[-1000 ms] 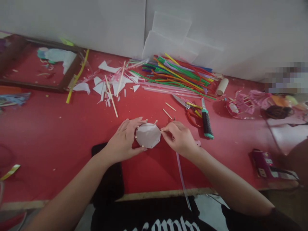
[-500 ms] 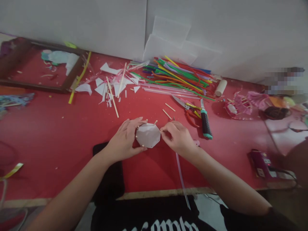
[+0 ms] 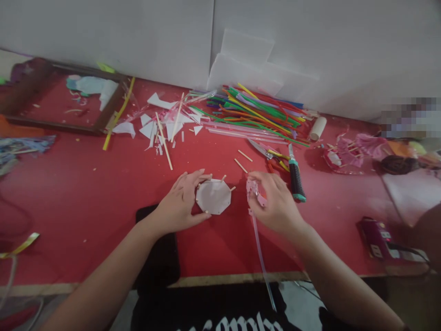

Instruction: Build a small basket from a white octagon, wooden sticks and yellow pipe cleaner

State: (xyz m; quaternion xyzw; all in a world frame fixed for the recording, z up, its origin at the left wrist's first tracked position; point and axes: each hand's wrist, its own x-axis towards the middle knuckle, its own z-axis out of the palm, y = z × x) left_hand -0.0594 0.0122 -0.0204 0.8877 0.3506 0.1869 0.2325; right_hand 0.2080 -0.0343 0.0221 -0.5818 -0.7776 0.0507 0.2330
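My left hand (image 3: 184, 200) grips the left side of a pale grey octagonal piece (image 3: 214, 197), thumb at the lower edge and fingers along the upper left. Short wooden sticks stand around the piece's rim, one of them a stick (image 3: 233, 188) at the right corner. To the right, my right hand (image 3: 274, 200) has its fingers and thumb curled round a pink glue gun (image 3: 253, 188), partly hidden by the hand. A long translucent glue stick (image 3: 260, 253) runs from it toward my body. Two cut wooden sticks (image 3: 245, 156) lie beyond the hands.
A box cutter (image 3: 296, 179) and pruning shears (image 3: 265, 151) lie past my right hand. Coloured pipe cleaners (image 3: 262, 108) and white scraps (image 3: 161, 102) line the back. A black phone-like slab (image 3: 161, 257) sits under my left forearm; a purple power strip (image 3: 375, 236) stands at right.
My right hand has let go of the stick at the octagon's right corner, moved right and closed round the glue gun. My left hand still holds the octagonal piece.
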